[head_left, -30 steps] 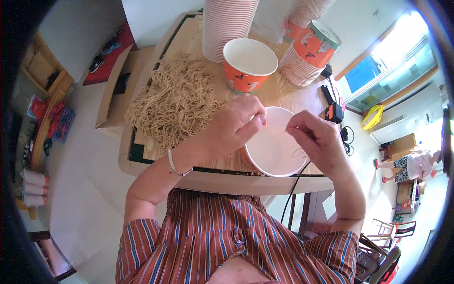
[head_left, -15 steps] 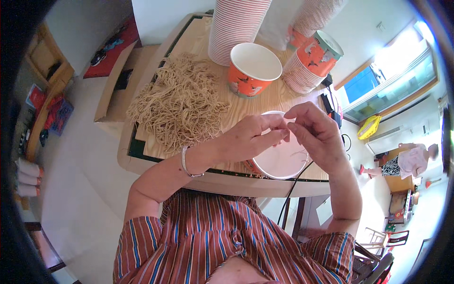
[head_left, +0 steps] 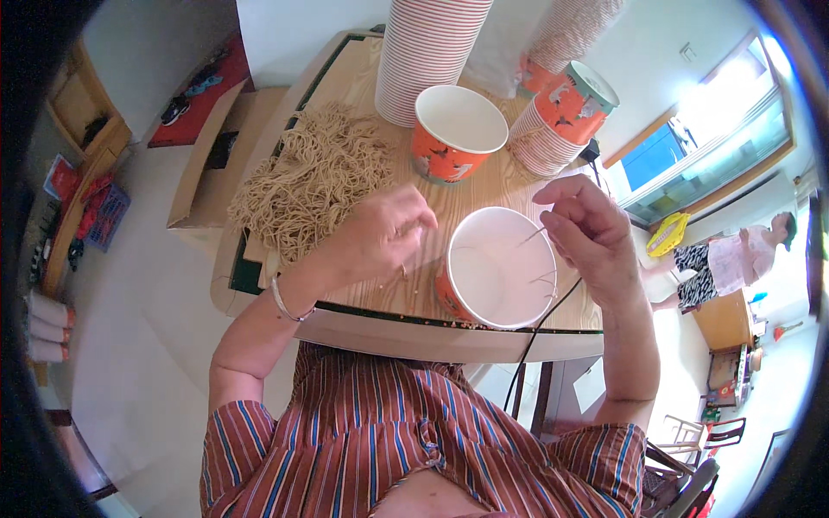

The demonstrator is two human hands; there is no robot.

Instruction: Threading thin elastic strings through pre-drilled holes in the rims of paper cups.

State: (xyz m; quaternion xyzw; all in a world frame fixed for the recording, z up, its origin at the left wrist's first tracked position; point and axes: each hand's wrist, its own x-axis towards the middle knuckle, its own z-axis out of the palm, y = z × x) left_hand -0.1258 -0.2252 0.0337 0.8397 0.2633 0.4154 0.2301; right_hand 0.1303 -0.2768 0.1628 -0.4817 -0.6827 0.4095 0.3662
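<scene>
An orange paper bucket with a white inside point(head_left: 501, 269) stands at the near edge of the wooden table point(head_left: 484, 186). My left hand point(head_left: 376, 237) sits just left of the bucket, fingers pinched together near its rim. My right hand point(head_left: 583, 229) hovers over the bucket's right rim and pinches a thin pale string handle point(head_left: 534, 235) that runs down into the bucket. A second bucket point(head_left: 456, 131) of the same kind stands open farther back. A heap of tan strings point(head_left: 306, 177) lies on the table's left part.
Tall stacks of nested buckets point(head_left: 427, 52) stand at the back, another stack point(head_left: 561, 116) lies tilted at the right. A black cable point(head_left: 540, 332) hangs over the table's front edge. A person point(head_left: 730, 255) stands far right. Shelves point(head_left: 73, 155) line the left wall.
The bucket has turned from tilted toward me to standing more upright. My hands have drawn apart, the left one to the bucket's left side, the right one lifting the string at the right rim.
</scene>
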